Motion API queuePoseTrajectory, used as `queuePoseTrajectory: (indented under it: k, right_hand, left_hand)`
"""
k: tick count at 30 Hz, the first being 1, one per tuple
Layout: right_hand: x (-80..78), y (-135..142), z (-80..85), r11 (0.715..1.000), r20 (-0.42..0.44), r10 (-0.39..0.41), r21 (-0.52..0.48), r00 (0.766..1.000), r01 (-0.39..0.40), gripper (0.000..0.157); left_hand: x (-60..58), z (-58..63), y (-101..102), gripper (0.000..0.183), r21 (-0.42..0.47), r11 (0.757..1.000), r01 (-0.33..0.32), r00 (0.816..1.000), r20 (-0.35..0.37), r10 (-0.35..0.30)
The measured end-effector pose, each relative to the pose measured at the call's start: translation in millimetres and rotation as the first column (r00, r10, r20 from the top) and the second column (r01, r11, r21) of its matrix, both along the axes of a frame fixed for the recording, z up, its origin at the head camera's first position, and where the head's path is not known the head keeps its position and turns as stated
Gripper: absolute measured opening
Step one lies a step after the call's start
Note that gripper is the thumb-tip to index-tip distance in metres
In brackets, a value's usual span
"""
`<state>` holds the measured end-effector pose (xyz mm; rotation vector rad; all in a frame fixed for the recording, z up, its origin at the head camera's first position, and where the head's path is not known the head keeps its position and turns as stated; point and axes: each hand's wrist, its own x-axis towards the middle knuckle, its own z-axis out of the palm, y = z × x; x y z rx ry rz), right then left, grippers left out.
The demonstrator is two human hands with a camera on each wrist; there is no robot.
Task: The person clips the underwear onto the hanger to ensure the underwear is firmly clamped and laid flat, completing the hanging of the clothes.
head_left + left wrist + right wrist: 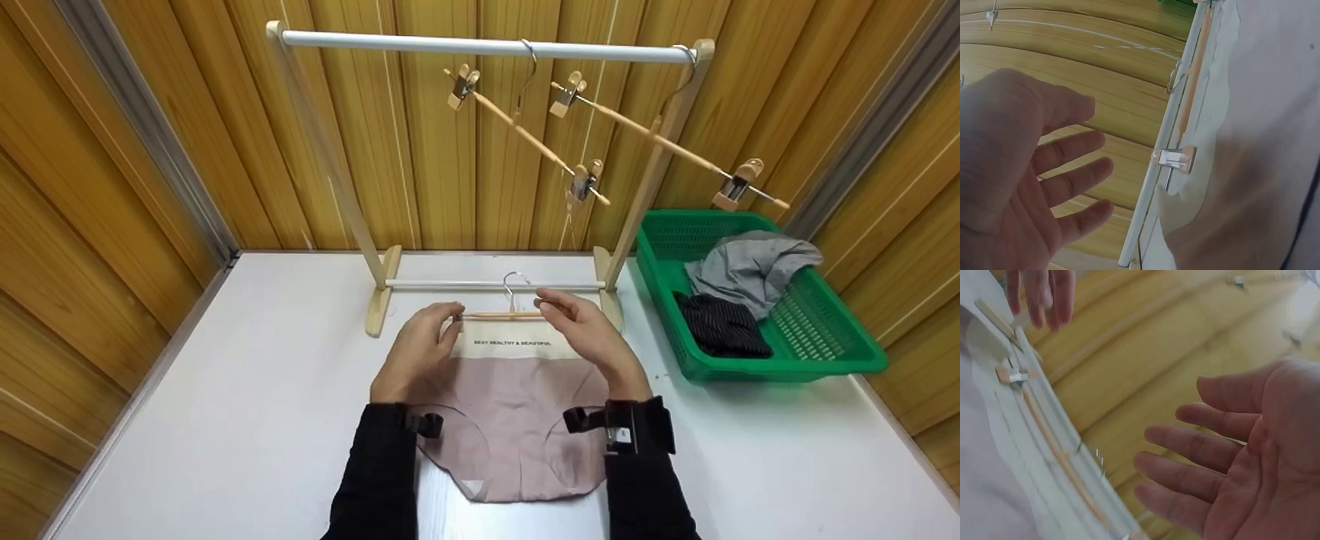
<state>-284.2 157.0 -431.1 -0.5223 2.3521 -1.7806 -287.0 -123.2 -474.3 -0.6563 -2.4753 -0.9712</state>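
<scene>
Dusty-pink briefs [517,420] with a cream waistband [487,344] printed with lettering lie flat on the white table. Along the waistband's far edge lies a wooden clip hanger [512,316], its metal hook pointing away. My left hand [424,341] is over the hanger's left end; in the left wrist view its fingers are loosely spread, apart from the clip [1175,158]. Over the right end is my right hand [589,334], relaxed and holding nothing in the right wrist view. That view also shows a clip [1015,375] at the waistband; whether it grips the cloth I cannot tell.
Behind the briefs stands a rack with a white top rail [420,43]. Two clip hangers, one mid-rail [525,135] and one at the right [660,139], hang from it. A green basket [787,367] at the right holds grey cloth [754,266] and black striped cloth [720,326].
</scene>
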Motion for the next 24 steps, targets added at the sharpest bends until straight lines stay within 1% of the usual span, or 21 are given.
queuePoseTrajectory:
  k: [2,4,6,8,11,13,15,18,21,24]
  right_hand:
    - [1.9,-11,5.7,0.998,-0.076,0.039,0.058,0.996,-0.035,0.046]
    - [2.3,-22,8.4,0.993,-0.122,0.069,0.106,0.990,-0.056,0.044]
    - [1.0,-31,9.0,0.987,-0.136,0.081,0.147,0.987,-0.061,0.042]
    - [-2.8,-41,7.9,0.980,-0.135,0.083,0.193,0.987,-0.056,0.040]
    - [-12.5,-55,6.4,0.965,-0.133,0.079,0.260,0.988,-0.042,0.038]
    - [-20.8,-63,4.6,0.953,-0.154,0.077,0.302,0.985,-0.028,0.037]
    - [-27.8,-71,3.5,0.940,-0.176,0.077,0.341,0.981,-0.012,0.035]
    - [-36.5,-84,0.3,0.913,-0.222,0.078,0.407,0.972,0.019,0.033]
    - [-43.0,-96,-3.5,0.882,-0.255,0.082,0.468,0.963,0.049,0.033]
    - [-48.0,-106,-8.5,0.860,-0.282,0.085,0.506,0.956,0.073,0.033]
  left_hand:
    - [0.9,0.0,-2,0.022,-0.055,0.998,0.002,0.998,-0.066,-0.006]
    - [1.5,-0.5,-4,0.022,-0.091,0.996,-0.012,0.993,-0.114,0.002]
    - [2.3,-1.4,-5,0.025,-0.103,0.994,-0.034,0.991,-0.133,0.020]
    - [3.1,-3.1,-7,0.029,-0.113,0.991,-0.070,0.989,-0.138,0.054]
    - [3.5,-6.2,-9,0.033,-0.131,0.982,-0.137,0.986,-0.110,0.123]
    - [4.2,-8.5,-10,0.031,-0.152,0.970,-0.192,0.980,-0.084,0.181]
    - [5.5,-11.0,-12,0.030,-0.171,0.954,-0.246,0.969,-0.047,0.242]
    - [7.0,-14.6,-13,0.027,-0.188,0.931,-0.312,0.947,0.016,0.321]
    - [6.7,-17.5,-14,0.026,-0.191,0.923,-0.333,0.932,0.083,0.353]
    - [5.4,-19.5,-14,0.022,-0.192,0.925,-0.329,0.928,0.115,0.354]
